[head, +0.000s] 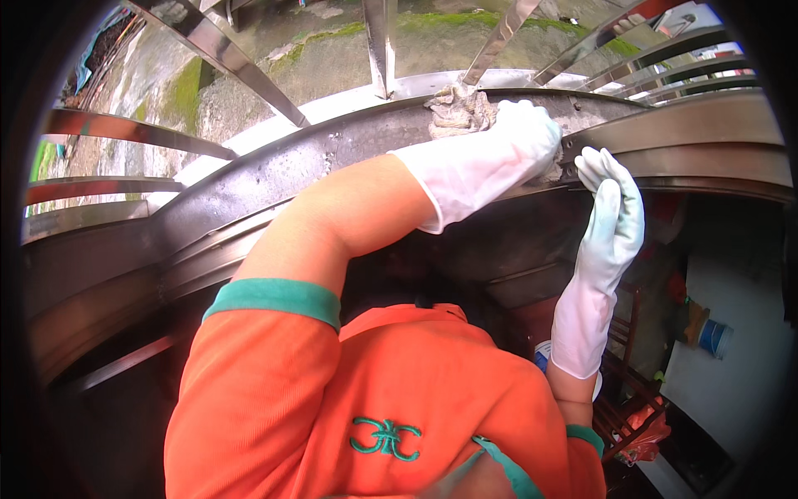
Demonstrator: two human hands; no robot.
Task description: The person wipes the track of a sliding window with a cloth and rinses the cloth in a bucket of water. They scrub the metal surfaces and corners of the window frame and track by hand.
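My left hand (530, 134), in a white rubber glove, is closed on a crumpled grey-beige cloth (460, 112). The cloth bunches out to the left of my knuckles and rests on a dull metal window sill (280, 159) spotted with grime. A bit lower and to the right, my right hand (611, 203) is raised in a matching glove. Its fingers are extended and slightly curled, with no object visible in them. The fingertips are close to the end of a metal sliding-window frame (692, 134); whether they touch it I cannot tell.
Shiny metal security bars (377, 50) stand along the sill's outer side, before a mossy concrete wall (330, 56). Below my right arm are a dark wooden rack (629, 380), a red plastic bag (645, 430) and a blue container (715, 339).
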